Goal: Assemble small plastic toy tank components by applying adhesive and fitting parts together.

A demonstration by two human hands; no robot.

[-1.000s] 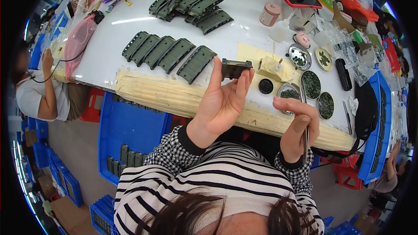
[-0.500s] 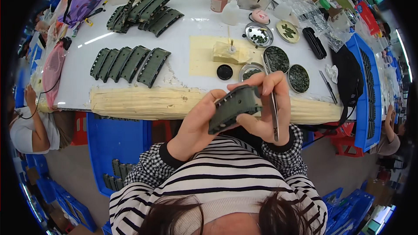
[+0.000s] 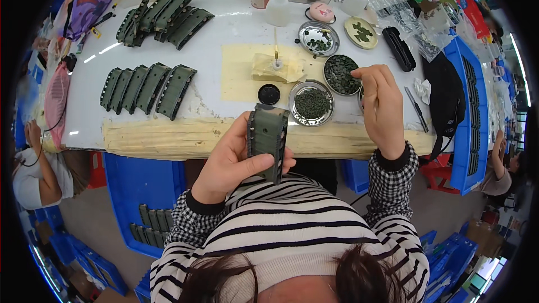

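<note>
My left hand is wrapped round a curved dark green plastic part, held nearly upright in front of my chest. Its thumb presses on the ribbed face. Farther right, my right hand is closed, index finger and thumb drawn together at the rim of a round tin of dark green pieces. Whatever lies between those fingers is hidden from view. A round metal dish of small green bits stands between the hands, left of that tin. Another round tin is mostly covered by my right hand.
Several similar green parts lie in a row on the left, with a second pile behind. A taped block, a black lid and a pen-like tool rest on the table. Blue trays flank me.
My right hand has left the green part and moved right to the tin; the tweezers seen in it earlier no longer show. My left hand has turned the part more upright.
</note>
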